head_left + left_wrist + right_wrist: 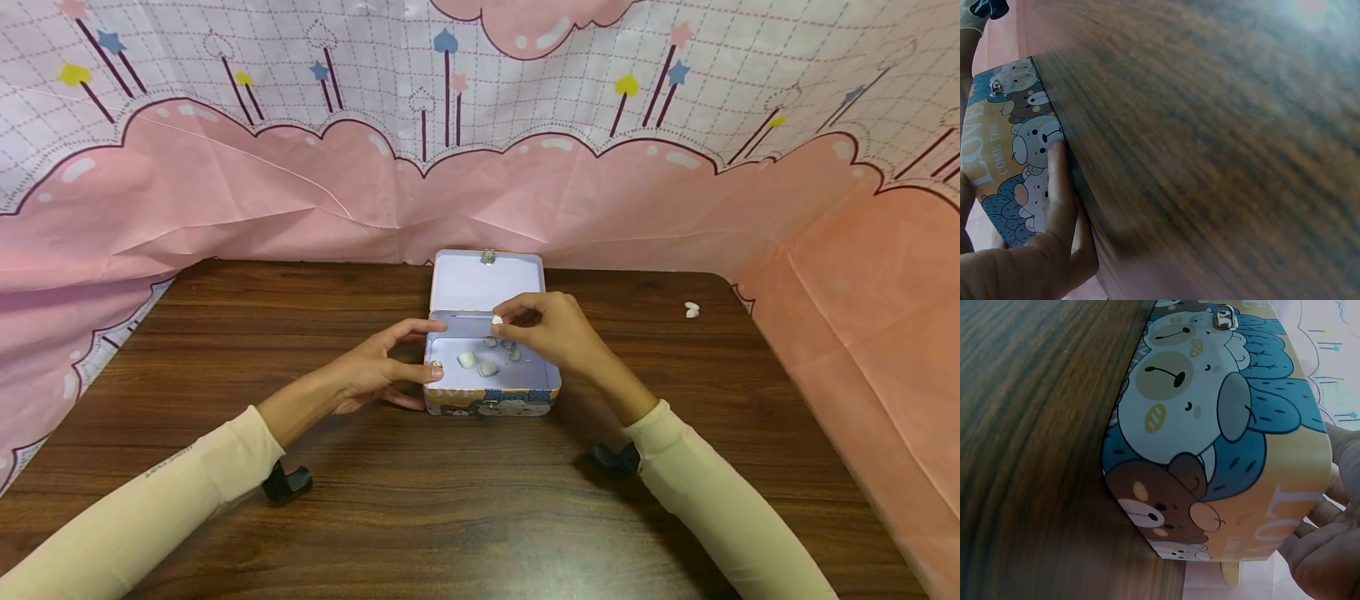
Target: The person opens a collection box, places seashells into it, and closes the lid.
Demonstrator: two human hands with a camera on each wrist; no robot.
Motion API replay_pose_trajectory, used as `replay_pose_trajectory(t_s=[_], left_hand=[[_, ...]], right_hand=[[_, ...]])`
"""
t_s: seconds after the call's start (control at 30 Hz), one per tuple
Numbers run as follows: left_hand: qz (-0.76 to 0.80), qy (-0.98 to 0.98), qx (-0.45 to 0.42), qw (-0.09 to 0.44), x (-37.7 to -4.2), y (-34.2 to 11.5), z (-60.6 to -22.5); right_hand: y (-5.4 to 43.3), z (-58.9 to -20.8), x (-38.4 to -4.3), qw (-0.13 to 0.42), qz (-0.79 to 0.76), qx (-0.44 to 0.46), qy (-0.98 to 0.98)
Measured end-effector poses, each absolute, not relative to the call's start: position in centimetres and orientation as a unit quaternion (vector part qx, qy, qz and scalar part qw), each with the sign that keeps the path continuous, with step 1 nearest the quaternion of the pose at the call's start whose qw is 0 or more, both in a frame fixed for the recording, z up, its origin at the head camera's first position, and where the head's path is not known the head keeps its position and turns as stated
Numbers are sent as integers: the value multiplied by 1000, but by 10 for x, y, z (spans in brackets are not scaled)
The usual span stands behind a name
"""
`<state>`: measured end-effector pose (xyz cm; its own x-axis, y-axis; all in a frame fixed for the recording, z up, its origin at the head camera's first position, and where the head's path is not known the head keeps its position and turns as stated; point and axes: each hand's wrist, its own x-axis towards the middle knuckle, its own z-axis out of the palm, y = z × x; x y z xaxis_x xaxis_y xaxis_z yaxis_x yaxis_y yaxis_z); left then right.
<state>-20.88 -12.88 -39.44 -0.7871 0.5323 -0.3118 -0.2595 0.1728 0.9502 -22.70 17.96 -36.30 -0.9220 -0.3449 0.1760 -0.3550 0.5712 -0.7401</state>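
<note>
An open tin box (491, 402) with bear pictures stands on the table, its pale lavender lid (486, 283) tipped back. My left hand (375, 367) grips the box's left side, thumb over the rim; one finger lies along the printed wall (1035, 144) in the left wrist view. Above the box, my right hand (558, 329) pinches a small white shell-like piece (497, 320) between thumb and fingertips. Several similar pale shells (487, 367) are scattered on the box floor. In the right wrist view, the box front (1204, 425) hides part of the right hand (1329, 550).
Two small white pieces (692, 310) lie together at the table's far right. The dark wooden table (420, 508) backs onto a pink patterned cloth (315, 192), which also hangs at both sides. A metal clasp (489, 257) sits on the lid's edge.
</note>
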Motion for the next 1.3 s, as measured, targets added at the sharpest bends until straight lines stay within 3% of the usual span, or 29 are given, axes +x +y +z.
replay_pose_trajectory(t_s=[0.4, 1.3], left_hand=[[635, 700, 98, 312, -209, -129, -393], [634, 702, 99, 311, -208, -130, -393]], right_hand=[[182, -365, -227, 17, 418, 197, -887], [235, -362, -220, 59, 420, 152, -893]])
